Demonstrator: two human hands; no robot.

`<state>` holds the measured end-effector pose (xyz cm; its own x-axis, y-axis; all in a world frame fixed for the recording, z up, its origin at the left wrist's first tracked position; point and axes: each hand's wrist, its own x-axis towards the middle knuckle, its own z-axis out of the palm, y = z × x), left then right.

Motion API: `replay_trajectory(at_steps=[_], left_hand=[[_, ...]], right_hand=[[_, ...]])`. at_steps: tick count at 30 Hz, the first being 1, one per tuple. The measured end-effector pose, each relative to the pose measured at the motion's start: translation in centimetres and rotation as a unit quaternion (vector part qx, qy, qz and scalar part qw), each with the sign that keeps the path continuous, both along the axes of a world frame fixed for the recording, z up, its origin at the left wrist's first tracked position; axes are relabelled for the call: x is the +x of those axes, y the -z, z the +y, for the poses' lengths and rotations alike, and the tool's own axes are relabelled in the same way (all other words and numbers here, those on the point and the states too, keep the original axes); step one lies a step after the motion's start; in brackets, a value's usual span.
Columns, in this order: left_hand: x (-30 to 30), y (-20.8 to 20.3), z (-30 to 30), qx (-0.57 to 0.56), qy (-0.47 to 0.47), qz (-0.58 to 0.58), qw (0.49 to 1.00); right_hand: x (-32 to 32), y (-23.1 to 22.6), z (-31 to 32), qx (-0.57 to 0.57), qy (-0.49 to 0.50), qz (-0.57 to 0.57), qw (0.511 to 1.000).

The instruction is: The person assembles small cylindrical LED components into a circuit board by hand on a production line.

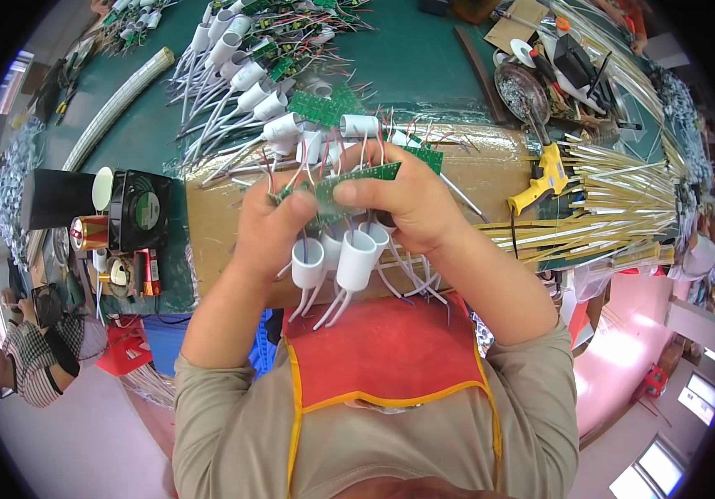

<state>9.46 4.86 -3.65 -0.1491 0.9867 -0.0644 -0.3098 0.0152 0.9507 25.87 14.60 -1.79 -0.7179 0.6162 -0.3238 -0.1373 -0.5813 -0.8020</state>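
Note:
Over the cardboard sheet point(228, 212), my left hand point(272, 223) and my right hand point(411, 195) grip a green circuit board panel point(366, 176) between thumbs and fingers. Both thumbs press on its face, side by side. Thin red and white wires rise from the panel. White plastic cylinders, such as the nearest one point(357, 259), hang below it with white leads dangling toward my red apron point(382, 349). More white cylinders point(281, 127) and another green board point(324, 106) lie just beyond my fingers. My fingertips behind the panel are mostly hidden.
A large heap of wired white cylinders point(247, 76) covers the far left-centre. To the left stand a black fan point(141, 210) and a can point(89, 233). At the right lie a yellow gun-shaped tool point(540, 179), a round pan point(522, 90) and bundled strips point(623, 195).

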Motion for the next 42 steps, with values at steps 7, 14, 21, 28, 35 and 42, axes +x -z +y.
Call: replay_trajectory(at_steps=[7, 14, 21, 28, 35, 42], left_hand=[[-0.2, -1.4, 0.1, -0.056, -0.009, 0.133, 0.989], [0.1, -1.3, 0.4, -0.057, -0.036, -0.065, 0.996], [0.1, -2.4, 0.7, -0.086, 0.025, 0.025, 0.996], [-0.6, -2.4, 0.4, -0.088, 0.018, -0.060, 0.994], [-1.8, -0.9, 0.3, -0.054, 0.085, -0.090, 0.991], [-0.9, -0.2, 0.6, -0.042, -0.039, -0.122, 0.991]], right_hand=[[0.1, -1.8, 0.0, 0.242, -0.006, -0.177, 0.954], [0.3, -1.8, -0.2, 0.156, -0.052, -0.096, 0.982], [-0.2, -0.5, -0.1, 0.350, -0.034, -0.089, 0.932], [0.7, -0.8, 0.3, 0.187, -0.052, -0.005, 0.981], [-0.1, -0.7, 1.0, -0.040, -0.143, 0.081, 0.986], [-0.9, -1.4, -0.2, 0.211, -0.012, -0.053, 0.976]])
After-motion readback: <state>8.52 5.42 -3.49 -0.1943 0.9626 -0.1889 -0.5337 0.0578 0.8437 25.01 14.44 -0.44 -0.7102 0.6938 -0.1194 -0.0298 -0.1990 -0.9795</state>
